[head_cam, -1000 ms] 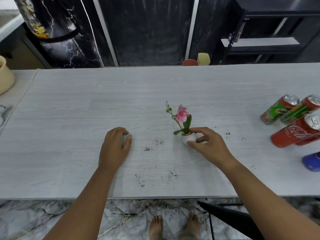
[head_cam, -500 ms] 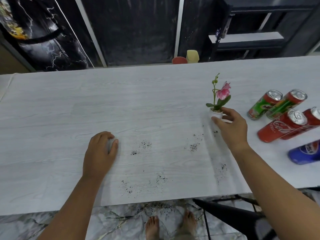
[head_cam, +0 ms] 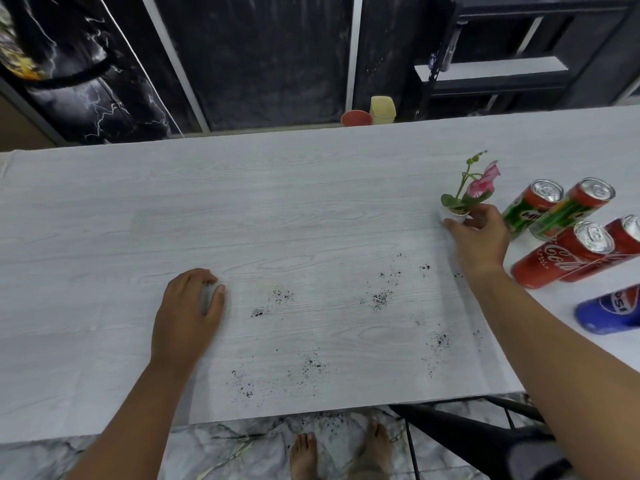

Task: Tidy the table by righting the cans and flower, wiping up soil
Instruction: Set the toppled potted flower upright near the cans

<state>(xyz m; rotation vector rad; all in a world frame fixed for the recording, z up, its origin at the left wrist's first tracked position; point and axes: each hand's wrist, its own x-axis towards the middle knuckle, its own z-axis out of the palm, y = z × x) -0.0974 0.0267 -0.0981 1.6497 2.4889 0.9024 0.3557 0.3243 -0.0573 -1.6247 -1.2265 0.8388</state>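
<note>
A small pink flower (head_cam: 479, 183) in a white pot (head_cam: 455, 213) stands upright on the white table (head_cam: 242, 209), at the right. My right hand (head_cam: 476, 239) is shut on the pot. Several cans lie on their sides right of it: two green-and-red cans (head_cam: 526, 211) (head_cam: 568, 214), two red cola cans (head_cam: 561, 256) (head_cam: 623, 237) and a blue can (head_cam: 609, 311). Dark soil specks (head_cam: 379, 299) are scattered over the table's near half. My left hand (head_cam: 188, 315) rests palm down on the table, fingers curled over something pale that I cannot make out.
The table's front edge runs just below the soil, with marble floor and my bare feet (head_cam: 341, 455) beneath. A black chair (head_cam: 485, 441) stands at the lower right. A red cup (head_cam: 356, 117) and a yellow cup (head_cam: 382, 109) sit beyond the far edge.
My right hand has carried the flower pot from the table's middle to the right, beside the cans, and set it upright there. My left hand has stayed in place.
</note>
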